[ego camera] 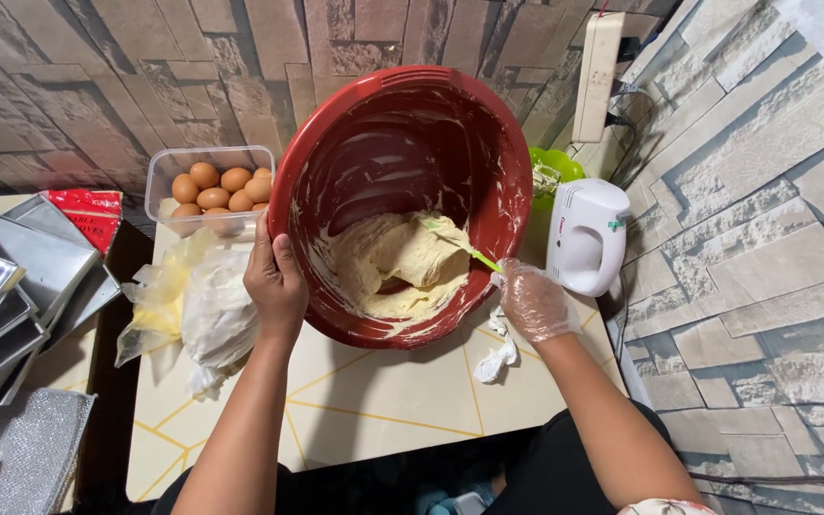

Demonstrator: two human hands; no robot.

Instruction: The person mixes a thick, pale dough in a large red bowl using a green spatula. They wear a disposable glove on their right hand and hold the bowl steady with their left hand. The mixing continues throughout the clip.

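A big red bowl (488,143) is tilted toward me on the cream table (374,410), with pale yellow batter (398,262) pooled in its lower part. My left hand (274,281) grips the bowl's left rim, bare. My right hand (531,300), in a clear plastic glove, holds a green spatula (464,248) whose blade lies in the batter. Smears of batter coat the inner wall.
A clear box of brown eggs (212,186) sits behind the bowl at left. Crumpled plastic bags (193,310) lie beside my left arm. A white hand mixer (586,236) and a green container (553,172) stand at right. Metal baking trays (11,286) are stacked far left.
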